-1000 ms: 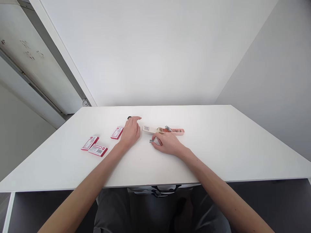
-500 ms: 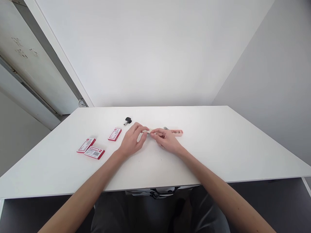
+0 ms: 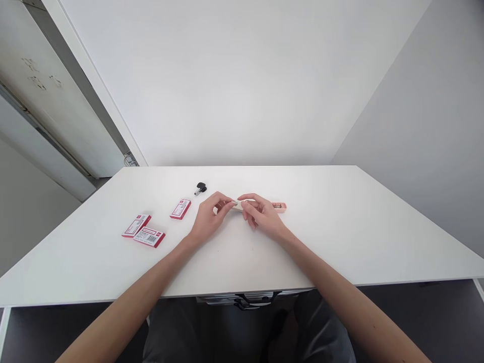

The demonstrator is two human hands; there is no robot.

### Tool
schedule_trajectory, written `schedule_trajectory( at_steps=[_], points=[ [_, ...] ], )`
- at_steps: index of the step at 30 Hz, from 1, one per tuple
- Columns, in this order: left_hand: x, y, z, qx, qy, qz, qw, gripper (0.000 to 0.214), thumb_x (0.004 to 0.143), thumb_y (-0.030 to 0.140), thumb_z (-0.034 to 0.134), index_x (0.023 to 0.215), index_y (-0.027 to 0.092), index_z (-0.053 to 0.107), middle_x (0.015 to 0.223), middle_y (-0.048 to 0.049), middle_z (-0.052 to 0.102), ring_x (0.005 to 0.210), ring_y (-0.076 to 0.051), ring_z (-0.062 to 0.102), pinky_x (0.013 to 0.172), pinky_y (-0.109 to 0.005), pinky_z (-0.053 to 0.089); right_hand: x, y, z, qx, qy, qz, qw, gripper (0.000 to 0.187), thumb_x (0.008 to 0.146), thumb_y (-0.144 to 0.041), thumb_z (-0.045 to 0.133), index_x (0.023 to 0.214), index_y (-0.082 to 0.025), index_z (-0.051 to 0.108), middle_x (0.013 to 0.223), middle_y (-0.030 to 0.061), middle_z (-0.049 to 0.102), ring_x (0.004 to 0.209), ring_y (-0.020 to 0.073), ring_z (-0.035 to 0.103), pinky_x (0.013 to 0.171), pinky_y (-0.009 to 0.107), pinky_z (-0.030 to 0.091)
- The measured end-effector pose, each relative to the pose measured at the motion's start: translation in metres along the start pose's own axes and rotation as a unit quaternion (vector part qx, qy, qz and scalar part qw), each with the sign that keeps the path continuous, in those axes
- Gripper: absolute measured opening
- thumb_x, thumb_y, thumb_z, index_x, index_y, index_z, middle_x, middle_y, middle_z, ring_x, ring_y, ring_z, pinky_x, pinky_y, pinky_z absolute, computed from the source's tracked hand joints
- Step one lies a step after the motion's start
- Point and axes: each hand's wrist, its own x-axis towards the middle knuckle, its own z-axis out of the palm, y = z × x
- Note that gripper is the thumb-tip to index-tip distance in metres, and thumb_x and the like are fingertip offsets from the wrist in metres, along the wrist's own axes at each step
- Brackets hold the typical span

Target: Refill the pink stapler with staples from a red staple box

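My left hand (image 3: pixel 207 220) and my right hand (image 3: pixel 263 218) meet fingertip to fingertip over the middle of the white table (image 3: pixel 340 227). They meet at the cream left end of an open pink and cream stapler (image 3: pixel 280 206) lying on the table. My left thumb and forefinger pinch that cream end. My right fingers are curled against it from the right. The small grey staple strip seen earlier is hidden inside them. Only the stapler's pink right end shows clear of my hands.
Three red and white staple boxes lie to the left: one (image 3: pixel 180 208) near my left hand, two more (image 3: pixel 136 225) (image 3: pixel 149 237) further left. A small black object (image 3: pixel 200 188) sits behind them. A dark strap (image 3: pixel 249 301) hangs under the table's front edge.
My right hand picked the grey staple strip off the table and carried it up to the stapler's left end. My left hand swung right from beside the black object to meet it.
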Motion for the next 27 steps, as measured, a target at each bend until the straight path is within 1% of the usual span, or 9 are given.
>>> schedule_trajectory(
  at_steps=[2,4,8,11,15,19,23,25,27],
  points=[
    [0.0,0.003,-0.002,-0.027,0.008,-0.056,0.998,0.03,0.097,0.05,0.062,0.094,0.022,0.071,0.086,-0.0017,0.069,0.074,-0.014,0.06,0.066,-0.027,0.045,-0.002,0.003,0.003,-0.051,0.031,-0.039,0.997,0.038,0.096,-0.057,0.058,0.121,-0.028,0.061,0.072,-0.0047,0.06,0.047,0.0113,0.047,0.05,0.028,0.04],
    [0.0,0.006,-0.003,-0.055,0.008,-0.105,0.993,0.033,0.095,0.053,0.063,0.095,0.022,0.073,0.079,-0.0001,0.068,0.064,-0.012,0.056,0.059,-0.026,0.042,-0.003,0.008,0.006,-0.134,0.057,-0.087,0.986,0.034,0.097,-0.051,0.06,0.122,-0.029,0.059,0.074,-0.004,0.061,0.049,0.012,0.048,0.052,0.029,0.041],
    [0.0,0.012,-0.006,-0.122,-0.039,-0.167,0.978,0.036,0.093,0.056,0.064,0.092,0.021,0.074,0.068,0.0013,0.065,0.047,-0.008,0.046,0.049,-0.025,0.035,-0.002,0.017,0.009,-0.265,0.088,-0.155,0.948,0.028,0.097,-0.039,0.06,0.123,-0.028,0.058,0.077,-0.0034,0.064,0.051,0.0116,0.049,0.055,0.028,0.04],
    [0.0,0.013,-0.007,-0.142,-0.067,-0.18,0.971,0.037,0.093,0.056,0.066,0.087,0.02,0.073,0.059,0.0028,0.059,0.044,-0.008,0.045,0.048,-0.025,0.037,-0.001,0.019,0.008,-0.29,0.115,-0.184,0.932,0.025,0.099,-0.037,0.059,0.121,-0.027,0.06,0.077,-0.003,0.064,0.052,0.0113,0.05,0.054,0.028,0.039],
    [0.001,0.012,-0.007,-0.144,-0.093,-0.178,0.969,0.039,0.092,0.057,0.067,0.079,0.02,0.071,0.049,0.0049,0.05,0.043,-0.008,0.041,0.05,-0.025,0.038,0.0,0.018,0.006,-0.326,0.122,-0.239,0.907,0.016,0.102,-0.037,0.057,0.11,-0.026,0.067,0.081,-0.0003,0.066,0.055,0.012,0.052,0.055,0.029,0.04],
    [0.001,0.011,-0.007,-0.155,-0.106,-0.17,0.967,0.045,0.096,0.059,0.061,0.076,0.019,0.069,0.053,0.0035,0.054,0.044,-0.008,0.044,0.053,-0.026,0.042,0.0,0.019,0.005,-0.33,0.125,-0.247,0.902,0.019,0.105,-0.039,0.055,0.109,-0.026,0.068,0.084,0.0012,0.067,0.057,0.0127,0.053,0.056,0.029,0.041],
    [0.002,0.01,-0.007,-0.175,-0.068,-0.162,0.969,0.043,0.099,0.06,0.054,0.099,0.02,0.07,0.066,0.0015,0.064,0.041,-0.008,0.044,0.048,-0.027,0.04,0.001,0.021,0.005,-0.316,0.144,-0.256,0.902,0.016,0.104,-0.038,0.057,0.109,-0.026,0.068,0.088,0.0017,0.066,0.057,0.0124,0.052,0.056,0.03,0.042],
    [0.001,0.008,-0.006,-0.159,-0.02,-0.145,0.976,0.041,0.1,0.059,0.051,0.101,0.021,0.068,0.059,0.0038,0.058,0.041,-0.009,0.041,0.047,-0.027,0.039,0.002,0.022,0.005,-0.312,0.151,-0.257,0.902,0.014,0.104,-0.036,0.058,0.108,-0.027,0.068,0.092,0.0022,0.065,0.058,0.012,0.053,0.055,0.03,0.043],
    [0.001,0.004,-0.003,-0.106,0.039,-0.114,0.987,0.039,0.102,0.056,0.049,0.095,0.022,0.065,0.06,0.0034,0.056,0.047,-0.011,0.047,0.051,-0.027,0.041,0.002,0.022,0.005,-0.306,0.154,-0.257,0.904,0.013,0.104,-0.034,0.058,0.108,-0.027,0.068,0.097,0.0032,0.065,0.061,0.0123,0.055,0.055,0.03,0.045]
  ],
)
